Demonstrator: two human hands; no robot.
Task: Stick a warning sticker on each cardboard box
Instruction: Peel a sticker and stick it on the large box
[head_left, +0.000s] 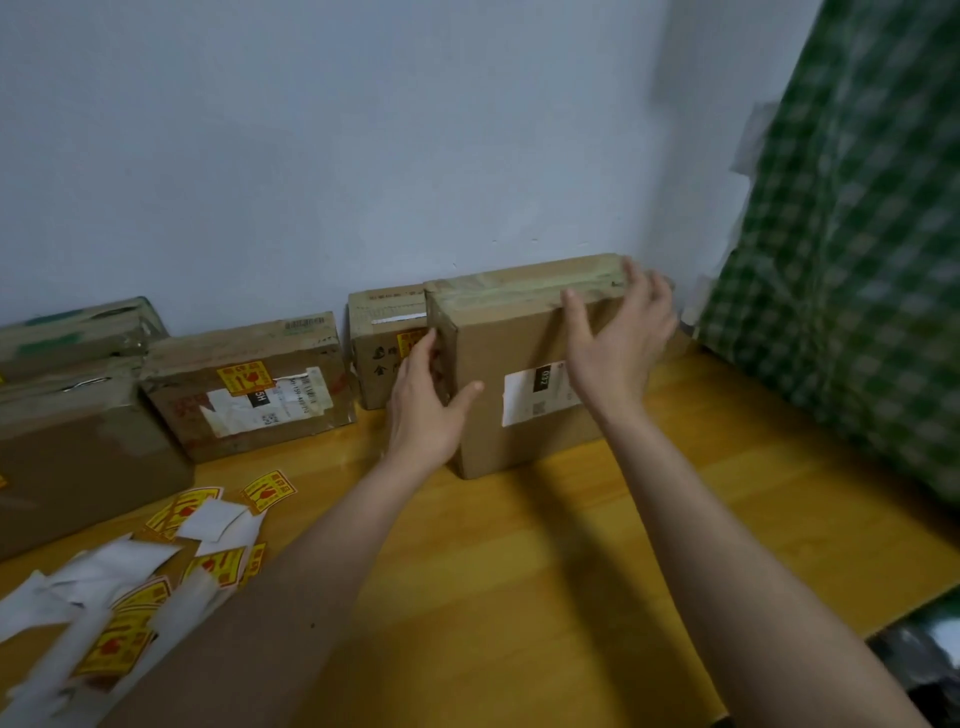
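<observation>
Against the wall at the wooden surface's (571, 545) far edge, the unstickered cardboard box (514, 395) looks stiff and light. My 2 hands, left (423, 410) and right (618, 343), straddle its sides, fingers straight, best gripped there.

Yellowish wooden table (545, 571), with cardboard boxes (249, 384) lined up along the wall. Front left there's a messy pile of yellow warning stickers (267, 491) mixed in with white backing papers (119, 564).
</observation>
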